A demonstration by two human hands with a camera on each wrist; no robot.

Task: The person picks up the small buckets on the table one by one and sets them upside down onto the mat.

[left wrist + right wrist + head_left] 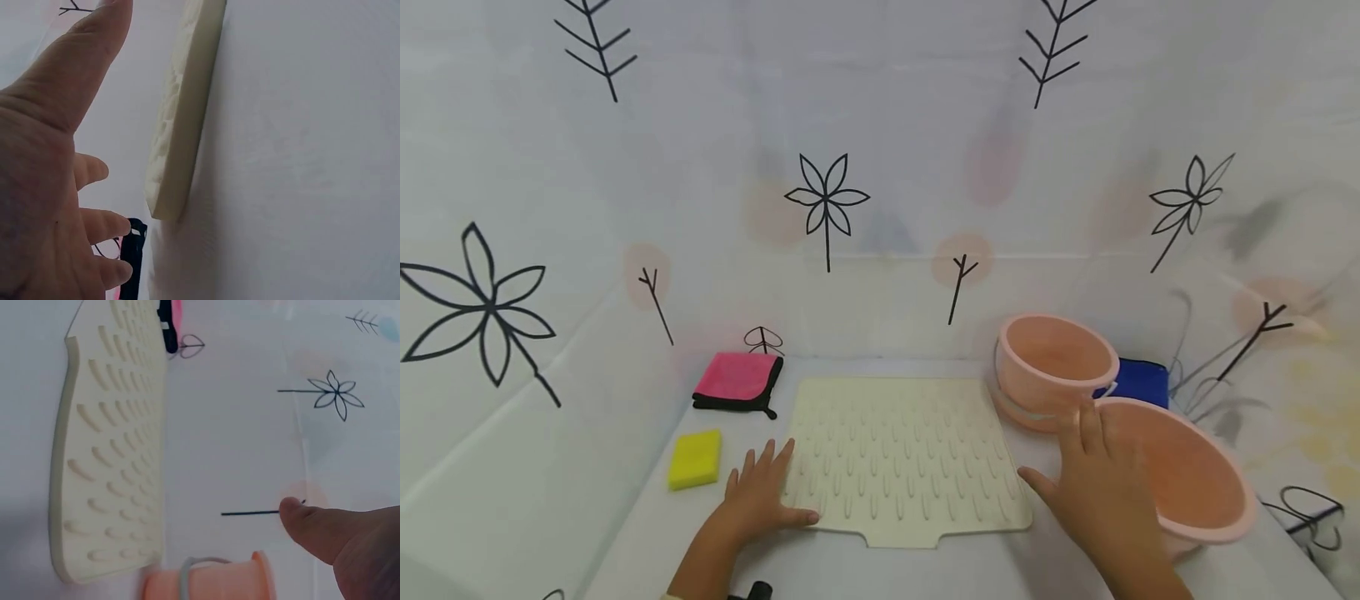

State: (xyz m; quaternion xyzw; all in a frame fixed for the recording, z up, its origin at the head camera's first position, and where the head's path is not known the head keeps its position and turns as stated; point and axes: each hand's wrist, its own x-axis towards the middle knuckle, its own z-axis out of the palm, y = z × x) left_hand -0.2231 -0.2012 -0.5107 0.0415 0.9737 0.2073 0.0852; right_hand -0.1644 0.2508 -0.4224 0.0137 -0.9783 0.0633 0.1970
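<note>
A cream board with raised oblong ridges (902, 450) lies flat on the white table, a short tab at its near edge; it also shows in the left wrist view (181, 112) and right wrist view (112, 456). My left hand (758, 500) is spread at the board's near left corner, its thumb over the edge in the head view. On the other side my right hand (1101, 492) hovers with fingers extended, overlapping the peach basin (1217, 500); its thumb points toward the board's right edge. Neither hand grips anything.
A peach bucket (1037, 375) with a handle stands behind the basin, and a blue cloth (1142, 382) lies behind both. At the left are a folded pink cloth with black trim (737, 377) and a yellow sponge (695, 460). Patterned white sheeting (880, 317) hangs behind the table.
</note>
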